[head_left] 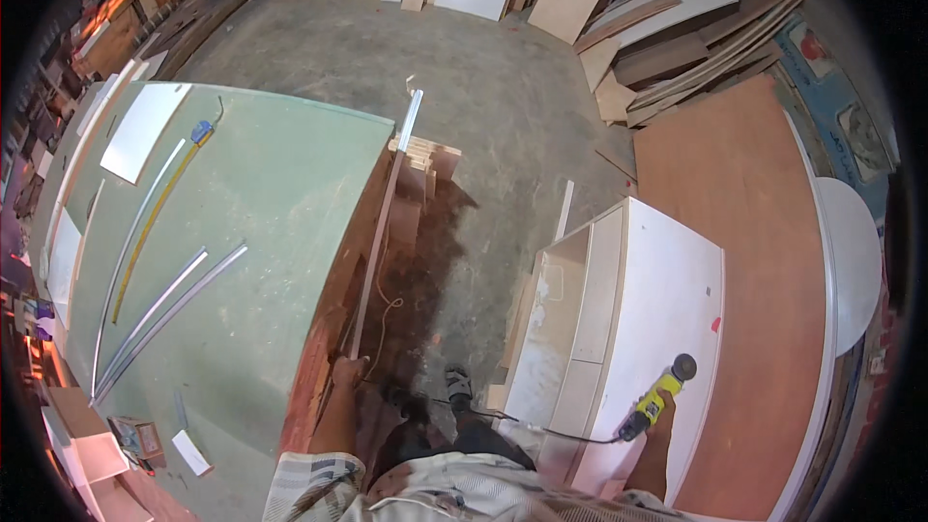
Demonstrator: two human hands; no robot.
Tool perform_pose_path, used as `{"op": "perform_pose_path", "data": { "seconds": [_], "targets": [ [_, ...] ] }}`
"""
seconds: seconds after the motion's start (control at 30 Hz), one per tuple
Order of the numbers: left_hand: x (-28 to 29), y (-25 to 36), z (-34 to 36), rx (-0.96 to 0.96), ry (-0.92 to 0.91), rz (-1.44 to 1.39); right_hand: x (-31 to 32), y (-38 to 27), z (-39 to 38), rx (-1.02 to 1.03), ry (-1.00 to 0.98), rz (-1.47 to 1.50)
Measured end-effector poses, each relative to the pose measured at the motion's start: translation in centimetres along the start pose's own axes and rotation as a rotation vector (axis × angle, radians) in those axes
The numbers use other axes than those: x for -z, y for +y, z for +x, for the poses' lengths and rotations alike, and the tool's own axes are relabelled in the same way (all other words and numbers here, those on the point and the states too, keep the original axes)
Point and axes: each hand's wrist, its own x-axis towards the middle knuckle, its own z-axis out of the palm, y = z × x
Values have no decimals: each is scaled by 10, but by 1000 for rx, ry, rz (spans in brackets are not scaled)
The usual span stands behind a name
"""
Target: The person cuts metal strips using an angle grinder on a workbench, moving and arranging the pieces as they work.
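Observation:
My left hand (350, 370) is closed around the near end of a long, thin metal strip (411, 118), beside the green-topped table's edge. The strip points away from me, and its bright far end sticks out over the floor. In my right hand (660, 416) is a yellow-green angle grinder (671, 384), held above a white cabinet (667, 280). Its round disc (684, 367) faces up and away from me. A dark power cord (570, 436) runs from the grinder's rear leftward past my legs. Whether the disc is spinning, I cannot tell.
On the green table (280, 193) lie a yellow tape measure (201, 132), several thin metal strips (174, 300) and white panels (145, 130). Stacked wood pieces (425, 164) stand by its right edge. A brown board (735, 184) lies beyond the cabinet, with leaning boards (677, 39) behind.

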Motion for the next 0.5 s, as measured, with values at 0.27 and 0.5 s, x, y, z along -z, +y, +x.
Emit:
{"op": "perform_pose_path", "data": {
  "seconds": [0.27,0.5],
  "targets": [
    [-94,-38,117,32,-57,-20,31,-20,37,-67,42,-172],
    [-103,-46,110,-174,201,96,48,-9,69,-124,19,-214]
  ]
}}
